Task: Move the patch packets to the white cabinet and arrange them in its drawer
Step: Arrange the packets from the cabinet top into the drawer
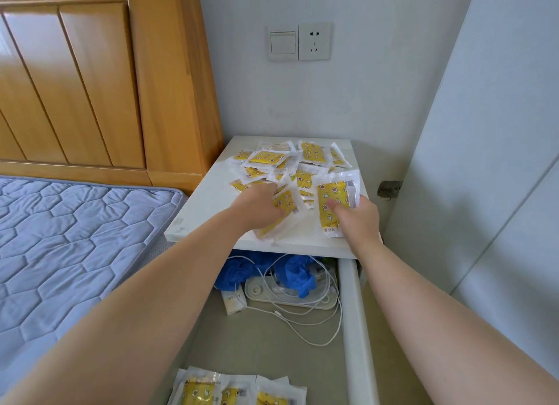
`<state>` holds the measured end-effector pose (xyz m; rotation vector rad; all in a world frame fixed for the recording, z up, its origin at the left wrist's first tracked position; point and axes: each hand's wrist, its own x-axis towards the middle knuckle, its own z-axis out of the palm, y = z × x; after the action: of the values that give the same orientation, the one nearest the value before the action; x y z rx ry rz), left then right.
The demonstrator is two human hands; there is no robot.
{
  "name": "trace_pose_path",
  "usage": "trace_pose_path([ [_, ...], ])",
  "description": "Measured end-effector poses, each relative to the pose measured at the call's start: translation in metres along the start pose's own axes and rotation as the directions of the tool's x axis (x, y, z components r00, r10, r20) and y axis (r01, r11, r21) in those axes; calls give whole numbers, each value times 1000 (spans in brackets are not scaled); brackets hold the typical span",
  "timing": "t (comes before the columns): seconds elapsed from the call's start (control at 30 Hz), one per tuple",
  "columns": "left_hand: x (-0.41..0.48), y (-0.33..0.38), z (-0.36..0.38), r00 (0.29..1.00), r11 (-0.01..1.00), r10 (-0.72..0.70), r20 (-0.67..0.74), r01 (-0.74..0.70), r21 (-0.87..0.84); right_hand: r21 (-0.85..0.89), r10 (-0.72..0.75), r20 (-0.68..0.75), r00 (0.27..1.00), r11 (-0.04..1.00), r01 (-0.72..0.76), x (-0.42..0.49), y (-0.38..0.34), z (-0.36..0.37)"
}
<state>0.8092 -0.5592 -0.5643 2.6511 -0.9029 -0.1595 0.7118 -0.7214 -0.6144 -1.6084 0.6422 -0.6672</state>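
Gripping packets (332,194) in left hand (257,206) and right hand (358,220), square them into one stack before filling the drawer (354,314).

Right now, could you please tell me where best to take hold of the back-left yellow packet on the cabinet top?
Pinch the clear sealed border on the left edge of that packet, coming from the left over the cabinet top. It lies flat at the edge of the pile; a neighbouring packet seems to overlap its right side.
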Motion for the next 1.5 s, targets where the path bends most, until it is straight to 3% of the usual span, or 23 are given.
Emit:
trace_pose_path([
  [0.13, -31, 2, 13, 995, 948, -94, 15, 94, -304, -61, 30, -6, 1000, 998, -30, -7, -6, -3],
  [0.27, -64, -9, 40, 974, 754, -219, 64, 210, -623, -55, 77, -13, 997, 995, -78, -31, -7, -3],
  [0.33, -81, -15, 55, 960, 651, -261, 105, 255, -715, -10, 95, -12, 995, 995, -95, -53, -8, -1],
  [0.43, -102, -29, 82, 945, 576, -284, 163, 304, -758, -23, 139, 58, 989, 990, -138, -93, 1, 3],
  [0.53, -118, -50, 111, 911, 612, -351, 214, 397, -684, -90, 295, 134, 946, 954, -285, -128, 25, 9],
  [0.6, -124, -62, 124, 902, 705, -347, 256, 431, -563, -140, 452, 149, 879, 890, -434, -140, 46, 10],
  [0.7, -128, -79, 132, 901, 883, -265, 345, 370, -290, -238, 629, 89, 772, 766, -597, -151, 75, 10],
  [0.8, -122, -91, 136, 894, 943, -263, 363, 317, -97, -315, 743, 72, 666, 650, -691, -155, 91, 11],
  [0.87, -117, -92, 137, 895, 953, -257, 365, 297, -57, -388, 777, 100, 622, 606, -695, -158, 97, 17],
  [0.93, -113, -91, 140, 903, 958, -239, 358, 280, -67, -551, 792, 106, 602, 551, -628, -160, 103, 22],
  [1.07, -112, -88, 143, 904, 968, -203, 377, 244, -64, -869, 809, 138, 572, 376, -322, -166, 94, 28],
  [1.23, -114, -90, 143, 903, 968, -200, 380, 241, -65, -987, 845, 154, 512, 154, 43, -182, 82, 22],
  [1.3, -115, -89, 143, 903, 967, -196, 382, 242, -75, -970, 891, 140, 431, 36, 240, -187, 77, 17],
  [1.37, -115, -88, 143, 902, 969, -185, 389, 233, -80, -917, 909, 126, 398, -47, 396, -188, 75, 17],
  [1.43, -114, -89, 143, 903, 971, -176, 393, 225, -83, -845, 851, 203, 484, -97, 527, -184, 85, 19],
  [1.5, -114, -89, 143, 903, 973, -169, 395, 216, -79, -843, 720, 305, 624, -101, 528, -182, 93, 19],
])
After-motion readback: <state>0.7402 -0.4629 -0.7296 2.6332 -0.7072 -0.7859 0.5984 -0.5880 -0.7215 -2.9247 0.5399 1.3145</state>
